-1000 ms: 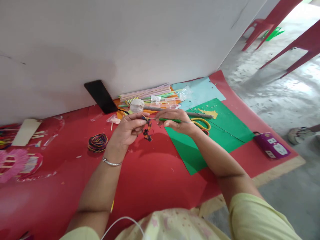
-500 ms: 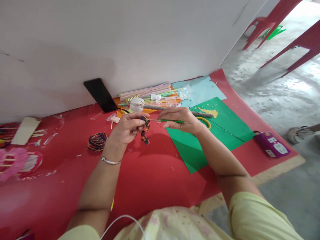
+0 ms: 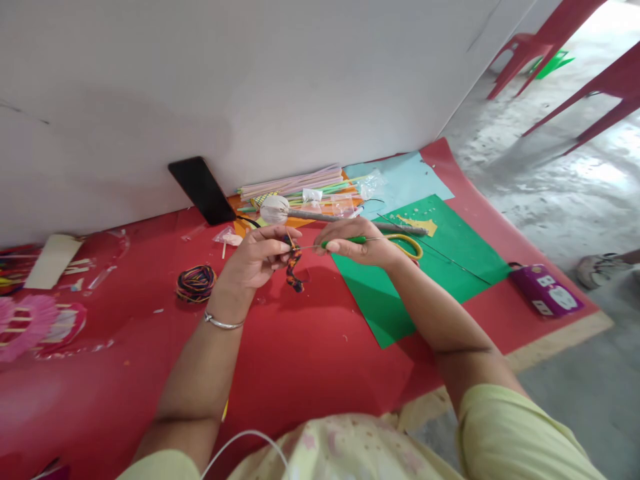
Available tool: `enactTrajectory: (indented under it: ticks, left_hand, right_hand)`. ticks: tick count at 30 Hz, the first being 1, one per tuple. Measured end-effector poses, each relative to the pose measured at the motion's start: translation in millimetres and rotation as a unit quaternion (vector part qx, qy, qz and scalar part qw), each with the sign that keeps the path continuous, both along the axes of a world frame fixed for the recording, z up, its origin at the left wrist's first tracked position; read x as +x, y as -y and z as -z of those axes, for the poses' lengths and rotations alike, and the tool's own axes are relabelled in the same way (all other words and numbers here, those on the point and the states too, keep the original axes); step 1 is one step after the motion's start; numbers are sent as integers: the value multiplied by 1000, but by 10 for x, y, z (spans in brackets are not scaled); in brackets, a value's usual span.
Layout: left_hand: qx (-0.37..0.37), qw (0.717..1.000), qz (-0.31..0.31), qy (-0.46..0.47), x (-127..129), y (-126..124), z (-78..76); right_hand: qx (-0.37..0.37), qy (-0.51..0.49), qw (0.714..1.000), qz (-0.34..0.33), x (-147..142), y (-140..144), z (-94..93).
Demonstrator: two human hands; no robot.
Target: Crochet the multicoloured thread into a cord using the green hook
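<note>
Between the thumb and fingers of my left hand [image 3: 260,257] is pinched a small dark multicoloured crocheted piece [image 3: 294,270], its lower end hanging free. My right hand [image 3: 357,243] is closed around the green grip of a crochet hook [image 3: 358,239]. The hook's thin metal shaft points left and its tip meets the yarn work at my left fingertips; whether a loop is caught on it is too small to tell. A wound ball of the same multicoloured yarn [image 3: 196,283] lies on the red table covering, left of my left hand.
A dark phone [image 3: 203,191] leans against the wall. Behind my hands lie pastel sticks [image 3: 295,181], a white-headed stick [image 3: 274,209] and yellow-handled scissors [image 3: 411,245]. Green paper [image 3: 390,300] and a purple box [image 3: 545,290] are to the right, pink paper crafts [image 3: 37,323] to the left.
My right hand has rolled slightly, its thumb now lying along the green grip. The hook has shifted slightly, and the crocheted piece hangs a little lower and further right.
</note>
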State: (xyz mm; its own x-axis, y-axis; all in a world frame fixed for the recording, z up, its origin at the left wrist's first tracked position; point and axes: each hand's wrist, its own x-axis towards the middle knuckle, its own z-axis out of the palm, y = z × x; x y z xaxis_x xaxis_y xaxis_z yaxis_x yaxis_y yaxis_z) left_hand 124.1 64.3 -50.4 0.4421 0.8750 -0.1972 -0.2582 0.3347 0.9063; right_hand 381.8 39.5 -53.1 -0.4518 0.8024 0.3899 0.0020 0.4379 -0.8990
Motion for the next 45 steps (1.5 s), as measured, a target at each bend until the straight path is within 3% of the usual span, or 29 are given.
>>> enactTrajectory:
  ticks: [3, 6, 14, 17, 24, 28, 31, 36, 45]
  left_hand:
    - [8, 1000, -19, 0, 87, 43, 12]
    - [45, 996, -82, 2, 185, 88, 41]
    - [123, 975, -183, -21, 252, 75, 194]
    - [187, 951, -240, -60, 283, 60, 297]
    - [256, 914, -298, -103, 412, 125, 418]
    - [250, 912, -316, -75, 481, 202, 375]
    - [212, 926, -310, -30, 495, 243, 305]
    - [107, 969, -219, 32, 387, 190, 153]
    - [49, 980, -193, 8, 267, 144, -49]
  right_hand:
    - [-73, -59, 995, 25, -155, 5, 182]
    - [-141, -121, 981, 61, -320, 23, 327]
    - [-195, -196, 951, 136, -556, 117, 363]
    - [-258, -261, 914, 172, -646, 151, 383]
    - [-465, -397, 775, 159, -828, 207, 308]
    - [-500, -424, 746, 117, -865, 265, 227]
    - [-500, -412, 759, 70, -860, 278, 218]
    - [-438, -321, 835, 81, -759, 165, 344]
    - [-177, -166, 961, 131, -454, -17, 640]
